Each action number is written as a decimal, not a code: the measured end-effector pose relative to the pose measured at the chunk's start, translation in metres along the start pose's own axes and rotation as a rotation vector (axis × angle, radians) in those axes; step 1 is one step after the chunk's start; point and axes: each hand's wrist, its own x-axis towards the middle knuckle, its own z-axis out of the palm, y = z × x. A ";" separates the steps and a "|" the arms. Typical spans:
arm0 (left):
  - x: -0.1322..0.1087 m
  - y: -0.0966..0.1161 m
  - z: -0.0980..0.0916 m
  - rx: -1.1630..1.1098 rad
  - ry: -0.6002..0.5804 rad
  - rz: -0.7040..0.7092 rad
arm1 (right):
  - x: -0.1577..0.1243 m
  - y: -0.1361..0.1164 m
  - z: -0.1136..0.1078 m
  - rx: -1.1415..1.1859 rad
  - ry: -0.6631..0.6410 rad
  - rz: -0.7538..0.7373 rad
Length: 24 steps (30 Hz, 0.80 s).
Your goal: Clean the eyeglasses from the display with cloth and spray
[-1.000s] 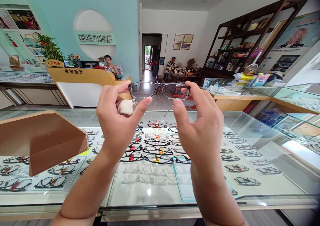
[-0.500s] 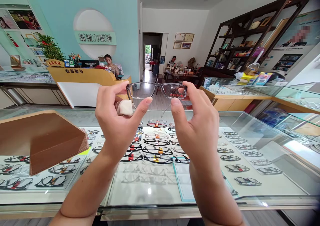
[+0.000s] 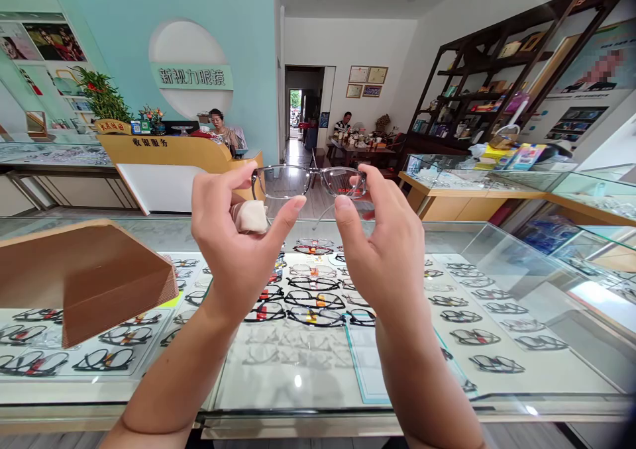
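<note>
A pair of eyeglasses (image 3: 314, 170) with a thin dark frame is held up in front of me, above the glass counter. My left hand (image 3: 231, 237) grips its left end between thumb and fingers. A folded white cloth (image 3: 252, 217) is tucked in that same palm. At the right end, my right hand (image 3: 385, 250) pinches the frame, its thumb just below the lens. Red lettering shows on the right lens. One thin temple arm hangs beneath the frame; the rest is hidden behind my hands.
The glass display counter (image 3: 278, 396) holds several rows of eyeglasses (image 3: 315, 298) under its top. A brown box (image 3: 119, 277) sits on the left. Farther back are a yellow cashier desk (image 3: 173, 151), with a person behind it, and another person at a table (image 3: 360, 149).
My right hand and the right end of the eyeglasses have shifted slightly left and turned a little. Both hands keep their hold, and the view has moved slightly.
</note>
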 end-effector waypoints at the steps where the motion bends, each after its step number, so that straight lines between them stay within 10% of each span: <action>1: 0.000 0.000 0.000 -0.002 0.001 0.004 | 0.000 0.000 0.000 0.003 -0.002 -0.001; 24: 0.000 0.001 -0.001 0.059 0.032 0.037 | 0.001 0.000 0.001 0.025 -0.028 0.016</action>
